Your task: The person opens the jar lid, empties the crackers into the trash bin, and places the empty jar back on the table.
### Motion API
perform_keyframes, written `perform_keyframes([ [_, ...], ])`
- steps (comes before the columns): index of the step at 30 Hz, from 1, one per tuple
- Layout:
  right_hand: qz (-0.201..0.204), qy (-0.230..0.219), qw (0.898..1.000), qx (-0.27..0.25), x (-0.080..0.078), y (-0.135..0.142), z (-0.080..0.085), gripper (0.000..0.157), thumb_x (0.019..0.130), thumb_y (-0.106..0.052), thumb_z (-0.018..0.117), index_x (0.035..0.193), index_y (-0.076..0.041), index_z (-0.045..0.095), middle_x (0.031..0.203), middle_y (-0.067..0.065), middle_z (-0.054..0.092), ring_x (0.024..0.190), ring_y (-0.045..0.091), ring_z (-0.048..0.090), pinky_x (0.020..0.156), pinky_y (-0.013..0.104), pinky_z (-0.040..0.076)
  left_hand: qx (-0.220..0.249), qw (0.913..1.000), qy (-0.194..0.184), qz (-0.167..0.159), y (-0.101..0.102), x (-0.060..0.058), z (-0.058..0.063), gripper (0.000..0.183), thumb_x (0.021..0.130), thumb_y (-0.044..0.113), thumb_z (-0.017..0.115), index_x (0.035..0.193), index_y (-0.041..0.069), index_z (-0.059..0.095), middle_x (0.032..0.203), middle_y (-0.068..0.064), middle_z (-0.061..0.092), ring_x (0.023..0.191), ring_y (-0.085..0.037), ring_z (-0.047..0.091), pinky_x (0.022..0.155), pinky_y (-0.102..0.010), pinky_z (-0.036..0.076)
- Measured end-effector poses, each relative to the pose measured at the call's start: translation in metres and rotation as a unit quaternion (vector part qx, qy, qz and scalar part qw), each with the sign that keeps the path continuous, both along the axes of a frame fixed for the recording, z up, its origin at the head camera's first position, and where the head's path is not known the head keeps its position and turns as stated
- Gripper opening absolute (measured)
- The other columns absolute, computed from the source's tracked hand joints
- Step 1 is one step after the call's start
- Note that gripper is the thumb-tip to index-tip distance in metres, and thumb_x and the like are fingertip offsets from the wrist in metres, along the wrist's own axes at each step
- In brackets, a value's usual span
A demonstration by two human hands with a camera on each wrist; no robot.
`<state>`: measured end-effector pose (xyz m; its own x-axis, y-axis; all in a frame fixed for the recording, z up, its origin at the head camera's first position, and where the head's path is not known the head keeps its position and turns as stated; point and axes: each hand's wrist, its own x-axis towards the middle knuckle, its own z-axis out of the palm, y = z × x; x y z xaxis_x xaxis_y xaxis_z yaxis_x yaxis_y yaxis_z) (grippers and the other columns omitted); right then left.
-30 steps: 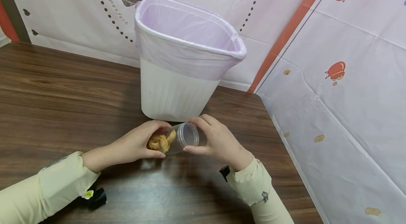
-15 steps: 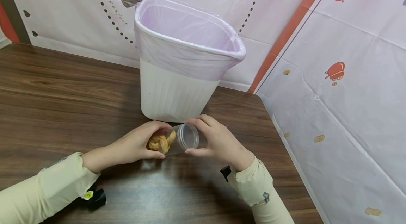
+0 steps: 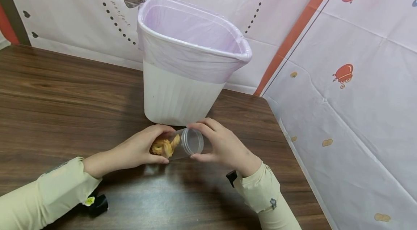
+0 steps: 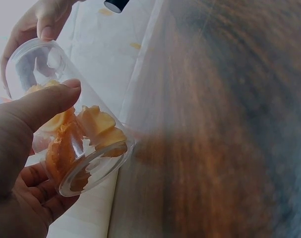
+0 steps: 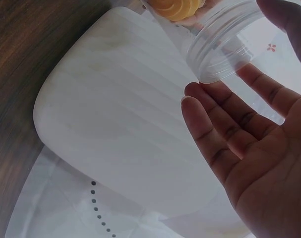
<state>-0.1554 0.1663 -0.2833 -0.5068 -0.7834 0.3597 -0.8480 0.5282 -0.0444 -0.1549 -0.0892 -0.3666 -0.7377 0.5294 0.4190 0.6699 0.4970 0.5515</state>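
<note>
A clear plastic jar (image 3: 177,154) lies tilted on its side between both hands, low in front of the bin. Several golden-brown twisted cookies (image 3: 167,147) sit inside toward its left end. My left hand (image 3: 141,148) grips that base end, with the thumb (image 4: 56,99) across the jar wall in the left wrist view. At the other end, my right hand (image 3: 224,147) holds the ringed clear rim (image 5: 222,42) between thumb and fingertips. Whether this end carries a lid is hard to tell. The left fingers behind the jar are mostly hidden in the head view.
A white bin (image 3: 182,96) lined with a pale purple bag (image 3: 195,56) stands just behind the hands, its top uncovered. Dark wood-grain table (image 3: 65,103) spreads around them. Printed cloth walls (image 3: 325,121) rise at the back and right.
The right fingers have shifted slightly round the jar's rim, the upper ones a little to the left. The left hand and cookies stay nearly in place.
</note>
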Motion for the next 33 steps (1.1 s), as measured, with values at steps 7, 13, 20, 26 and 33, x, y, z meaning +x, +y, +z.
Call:
perform_keyframes([
  [7, -0.007, -0.015, 1.0, 0.001, 0.0011, -0.0002, 0.0003, 0.065, 0.074, -0.034, 0.082, 0.13, -0.015, 0.055, 0.118, 0.0, 0.056, 0.109, 0.012, 0.057, 0.093, 0.027, 0.05, -0.003, 1.0, 0.002, 0.003, 0.0, -0.0001, -0.0005, 0.071, 0.069, 0.028, 0.086, 0.128, 0.007, 0.052, 0.122, -0.003, 0.06, 0.111, -0.017, 0.058, 0.093, -0.039, 0.049],
  [13, -0.016, -0.01, 1.0, 0.007, 0.002, -0.001, 0.0009, 0.066, 0.074, -0.036, 0.081, 0.13, -0.016, 0.054, 0.118, -0.001, 0.057, 0.107, 0.011, 0.058, 0.091, 0.028, 0.051, -0.001, 1.0, 0.002, 0.002, -0.0003, 0.0, -0.0009, 0.071, 0.069, 0.028, 0.086, 0.128, 0.007, 0.052, 0.122, -0.003, 0.06, 0.111, -0.017, 0.059, 0.092, -0.039, 0.049],
  [20, -0.029, 0.004, 1.0, 0.004, 0.003, -0.0018, -0.0001, 0.068, 0.075, -0.046, 0.078, 0.131, -0.017, 0.054, 0.116, -0.001, 0.058, 0.104, 0.011, 0.059, 0.088, 0.029, 0.052, 0.003, 1.0, 0.004, 0.0, -0.0009, -0.0005, -0.0021, 0.07, 0.069, 0.027, 0.086, 0.128, 0.007, 0.052, 0.121, -0.002, 0.06, 0.111, -0.017, 0.059, 0.092, -0.038, 0.05],
  [26, -0.099, -0.027, 0.995, 0.006, 0.0062, -0.0032, 0.0004, 0.068, 0.079, -0.051, 0.072, 0.134, -0.017, 0.052, 0.115, -0.001, 0.062, 0.101, 0.012, 0.061, 0.083, 0.033, 0.054, 0.003, 1.0, -0.001, 0.001, -0.0008, -0.0009, -0.0024, 0.07, 0.07, 0.028, 0.086, 0.128, 0.007, 0.052, 0.122, -0.003, 0.06, 0.111, -0.017, 0.058, 0.093, -0.039, 0.05],
  [33, -0.156, -0.055, 0.986, 0.01, 0.0088, -0.0045, 0.0017, 0.053, 0.083, -0.052, 0.067, 0.121, -0.015, 0.06, 0.104, -0.002, 0.066, 0.091, 0.01, 0.063, 0.076, 0.031, 0.053, 0.003, 1.0, -0.001, 0.0, -0.0014, -0.0008, -0.0018, 0.069, 0.071, 0.029, 0.085, 0.128, 0.008, 0.052, 0.122, -0.003, 0.06, 0.111, -0.018, 0.058, 0.093, -0.039, 0.049],
])
